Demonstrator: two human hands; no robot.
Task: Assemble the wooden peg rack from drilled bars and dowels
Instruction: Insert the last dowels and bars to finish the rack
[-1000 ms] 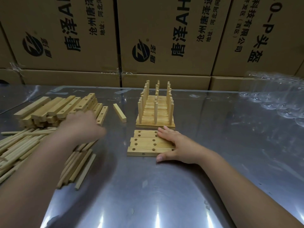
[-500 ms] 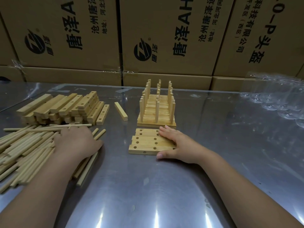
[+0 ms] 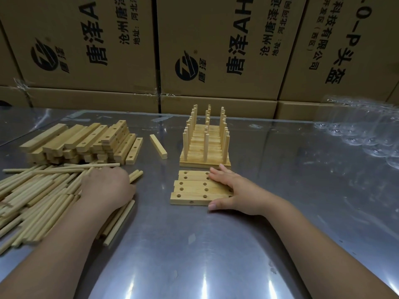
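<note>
Several drilled bars (image 3: 193, 188) lie flat side by side on the steel table (image 3: 194, 255). My right hand (image 3: 235, 193) rests on their right ends, fingers straight and thumb against the front bar. Just behind them stands an assembled peg rack (image 3: 205, 147) with upright dowels. At the left, my left hand (image 3: 106, 186) sits knuckles-up on a loose pile of dowels (image 3: 36, 195). Its fingers point down into the pile and are hidden. A stack of drilled bars (image 3: 86, 143) lies behind the dowels.
One loose bar (image 3: 158, 146) lies between the stack and the rack. Cardboard boxes (image 3: 216, 50) wall off the table's far edge. Crumpled clear plastic (image 3: 362, 130) covers the back right corner.
My left hand has drawn back from the bar stack onto the dowel pile and stayed there. My right hand has not moved from the flat bars.
</note>
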